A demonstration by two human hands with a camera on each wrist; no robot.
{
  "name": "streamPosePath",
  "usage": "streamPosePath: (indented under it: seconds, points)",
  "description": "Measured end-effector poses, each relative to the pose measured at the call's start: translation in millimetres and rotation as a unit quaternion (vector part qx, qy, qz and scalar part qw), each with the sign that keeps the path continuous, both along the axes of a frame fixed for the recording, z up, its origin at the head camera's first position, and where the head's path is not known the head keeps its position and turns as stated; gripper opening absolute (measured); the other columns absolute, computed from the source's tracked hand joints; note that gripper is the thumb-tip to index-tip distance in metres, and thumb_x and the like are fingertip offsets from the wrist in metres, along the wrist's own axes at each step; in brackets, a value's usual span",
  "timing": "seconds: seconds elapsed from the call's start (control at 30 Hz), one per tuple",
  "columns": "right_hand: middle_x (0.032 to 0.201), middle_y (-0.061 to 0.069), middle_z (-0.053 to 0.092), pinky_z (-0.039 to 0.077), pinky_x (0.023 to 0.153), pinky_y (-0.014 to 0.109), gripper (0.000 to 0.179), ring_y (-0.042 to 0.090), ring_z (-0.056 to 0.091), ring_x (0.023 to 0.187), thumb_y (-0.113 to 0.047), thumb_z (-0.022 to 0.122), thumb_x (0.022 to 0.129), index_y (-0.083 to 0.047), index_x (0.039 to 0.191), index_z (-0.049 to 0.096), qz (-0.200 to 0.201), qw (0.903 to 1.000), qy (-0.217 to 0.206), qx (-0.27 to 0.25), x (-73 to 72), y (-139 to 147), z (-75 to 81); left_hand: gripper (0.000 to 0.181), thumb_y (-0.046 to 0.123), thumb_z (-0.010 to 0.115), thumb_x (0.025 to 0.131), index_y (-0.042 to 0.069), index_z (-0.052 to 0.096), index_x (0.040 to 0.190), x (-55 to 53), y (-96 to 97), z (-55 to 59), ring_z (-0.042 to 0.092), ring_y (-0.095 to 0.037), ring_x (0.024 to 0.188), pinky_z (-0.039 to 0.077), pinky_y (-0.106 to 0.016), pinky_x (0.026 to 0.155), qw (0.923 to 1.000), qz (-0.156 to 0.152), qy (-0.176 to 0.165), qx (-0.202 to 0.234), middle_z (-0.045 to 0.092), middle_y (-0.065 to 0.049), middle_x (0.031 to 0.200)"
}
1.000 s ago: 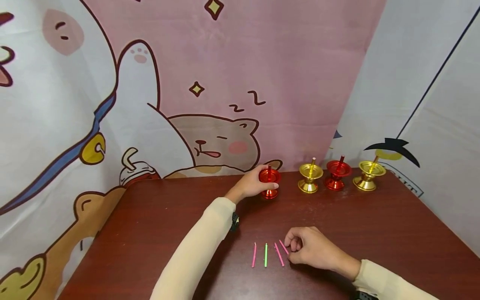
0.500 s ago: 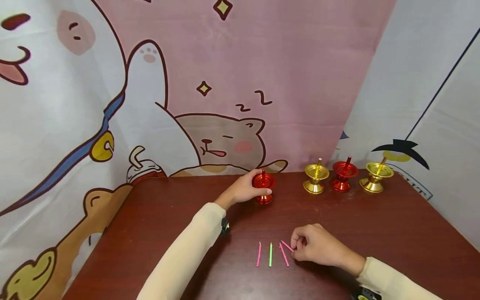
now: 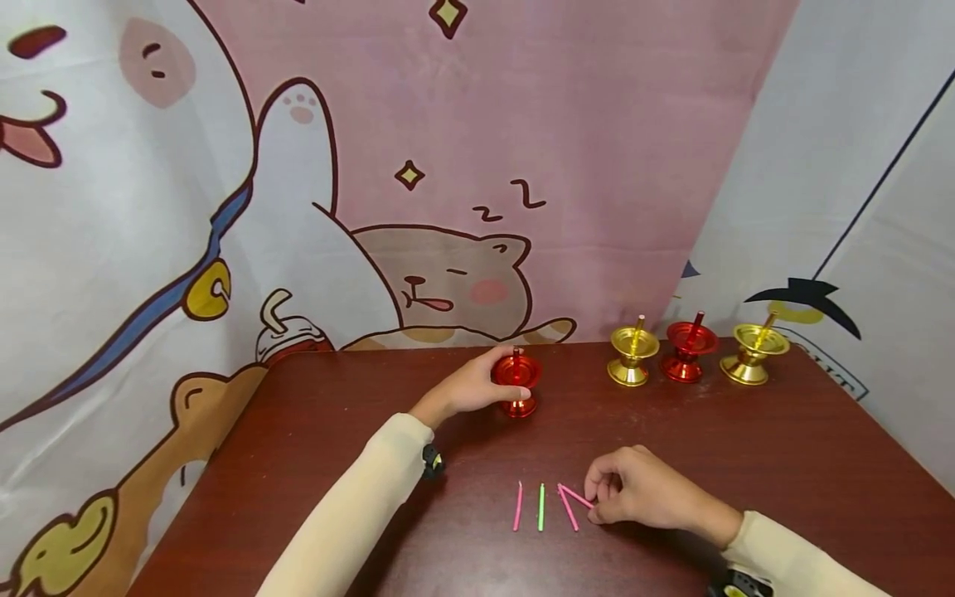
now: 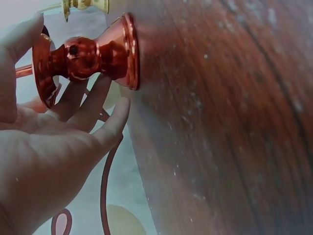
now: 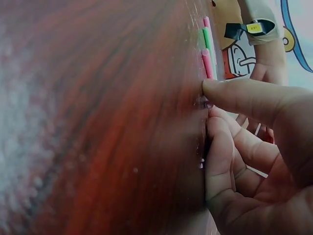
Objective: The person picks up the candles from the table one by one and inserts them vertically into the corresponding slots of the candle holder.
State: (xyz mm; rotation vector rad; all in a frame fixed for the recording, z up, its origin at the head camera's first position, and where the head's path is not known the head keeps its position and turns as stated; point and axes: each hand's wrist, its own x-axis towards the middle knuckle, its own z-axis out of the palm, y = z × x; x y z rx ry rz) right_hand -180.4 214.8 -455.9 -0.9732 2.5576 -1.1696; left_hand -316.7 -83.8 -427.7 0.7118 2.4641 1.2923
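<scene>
At the back of the table my left hand (image 3: pixel 472 388) grips a red metallic candle holder (image 4: pixel 80 56), thumb and fingers around it under its dish. The holder stands upright, its base at the tabletop. Nearer the front, my right hand (image 3: pixel 643 491) pinches the lower end of a thin pink candle (image 3: pixel 576 496) between thumb and fingertip. That candle slants on the table, its far end at the tip of another pink candle (image 3: pixel 569 512). Left of these lie a green candle (image 3: pixel 541 507) and one more pink candle (image 3: pixel 518 507), side by side.
A gold candle holder (image 3: pixel 629 371), a red one (image 3: pixel 682 370) and another gold one (image 3: pixel 743 370) stand in a row at the back right of the brown table (image 3: pixel 336 431). Behind the table hangs a cartoon-printed cloth (image 3: pixel 597 124).
My left hand has brought the red candle holder leftward and toward me. The pink candle in my right hand has swung to a flatter slant, its far end now meeting the neighbouring candle.
</scene>
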Motion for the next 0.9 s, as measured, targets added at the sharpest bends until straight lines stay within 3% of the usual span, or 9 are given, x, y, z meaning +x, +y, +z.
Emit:
streamPosePath:
  seconds: [0.27, 0.53, 0.9]
  points:
    - [0.069, -0.021, 0.06, 0.047, 0.056, 0.022, 0.026, -0.003, 0.055, 0.064, -0.014, 0.099, 0.08, -0.026, 0.08, 0.075, -0.018, 0.9996, 0.015, 0.018, 3.3, 0, 2.9, 0.078, 0.028, 0.085, 0.097, 0.008, 0.047, 0.162, 6.2, -14.2, 1.5, 0.063, -0.029, 0.133, 0.051, -0.047, 0.114, 0.9995, -0.028, -0.012, 0.01, 0.064, -0.013, 0.146]
    - [0.066, -0.023, 0.059, 0.046, 0.055, 0.021, 0.028, -0.005, 0.053, 0.062, -0.012, 0.098, 0.078, -0.027, 0.076, 0.075, -0.011, 0.999, 0.023, 0.037, 2.9, -3, 9.7, 0.077, 0.024, 0.085, 0.097, 0.007, 0.047, 0.161, 19.0, -28.2, 7.9, 0.061, -0.03, 0.135, 0.051, -0.047, 0.115, 0.9988, -0.045, -0.015, 0.009, 0.063, -0.014, 0.148]
    - [0.059, -0.028, 0.05, 0.041, 0.05, 0.022, 0.031, -0.004, 0.046, 0.055, -0.008, 0.088, 0.075, -0.03, 0.065, 0.069, 0.007, 0.9905, 0.067, 0.12, -4.0, -15, 22.9, 0.075, 0.025, 0.085, 0.097, 0.012, 0.048, 0.162, 24.3, -46.8, 5.0, 0.062, -0.026, 0.133, 0.052, -0.045, 0.113, 0.9988, -0.042, -0.022, 0.015, 0.064, -0.009, 0.147]
